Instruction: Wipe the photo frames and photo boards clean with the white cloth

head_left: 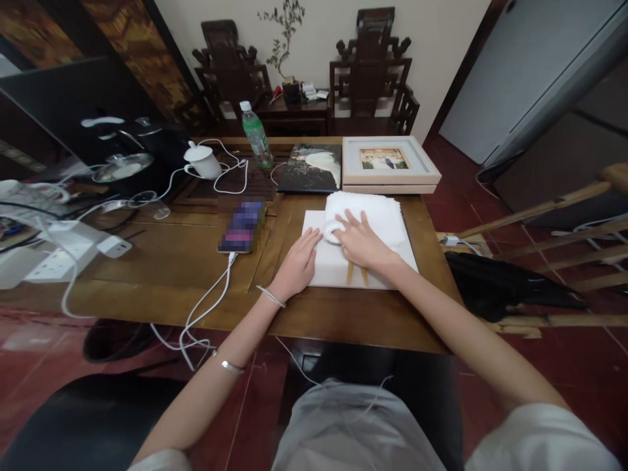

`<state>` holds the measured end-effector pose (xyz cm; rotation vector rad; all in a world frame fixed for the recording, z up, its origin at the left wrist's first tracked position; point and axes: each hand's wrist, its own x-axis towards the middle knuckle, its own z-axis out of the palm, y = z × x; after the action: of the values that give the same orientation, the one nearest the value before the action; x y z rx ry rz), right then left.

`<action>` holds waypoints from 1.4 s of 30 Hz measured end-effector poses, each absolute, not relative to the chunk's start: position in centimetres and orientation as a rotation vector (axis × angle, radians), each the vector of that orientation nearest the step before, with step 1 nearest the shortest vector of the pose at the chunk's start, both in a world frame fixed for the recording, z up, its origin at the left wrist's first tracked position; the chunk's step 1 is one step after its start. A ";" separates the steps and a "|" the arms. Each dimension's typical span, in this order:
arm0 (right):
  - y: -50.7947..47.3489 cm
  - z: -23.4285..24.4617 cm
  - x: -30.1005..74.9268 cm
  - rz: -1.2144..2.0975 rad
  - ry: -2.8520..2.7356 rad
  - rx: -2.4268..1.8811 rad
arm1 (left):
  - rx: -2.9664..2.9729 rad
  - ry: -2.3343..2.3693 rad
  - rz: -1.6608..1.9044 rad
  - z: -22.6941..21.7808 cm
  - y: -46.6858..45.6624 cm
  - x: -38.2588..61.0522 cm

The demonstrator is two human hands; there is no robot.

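White lidded ceramic cup (202, 161), well beyond our left hand (297, 264), hides its contents. The capped green plastic bottle (257, 136) stands to its right, fill unclear. Our left hand lies flat, fingers together, on the white flat foam board (333, 271). Our right hand (364, 242), fingers slightly spread, presses on the stack of soft white sheets (387, 219) beneath it. We judge the sheets light and limp and the board easily dented, so both are best held at the edges.

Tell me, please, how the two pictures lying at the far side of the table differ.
The dark picture is frameless, its image filling the panel; the pale-framed picture shows a small photo inside a wide light border. The dark picture looks thin, the pale-framed picture thicker. Both lie flat, side by side.
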<state>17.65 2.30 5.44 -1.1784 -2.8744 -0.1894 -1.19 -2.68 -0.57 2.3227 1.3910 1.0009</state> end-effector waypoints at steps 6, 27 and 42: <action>-4.4 5.2 18.4 -0.321 -2.922 -0.894 | 2.302 1.415 1.008 -0.5 -2.7 -1.0; 0.2 5.5 14.7 -0.177 -2.894 -1.134 | 1.920 1.419 1.250 0.8 -2.9 -0.9; -3.7 8.4 18.8 0.031 -2.916 -1.119 | 2.202 1.465 1.089 0.0 -2.9 -0.4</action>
<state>18.76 -3.68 8.36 -1.1194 -2.9161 0.0314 -0.37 -2.93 0.00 2.2018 1.4650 1.0891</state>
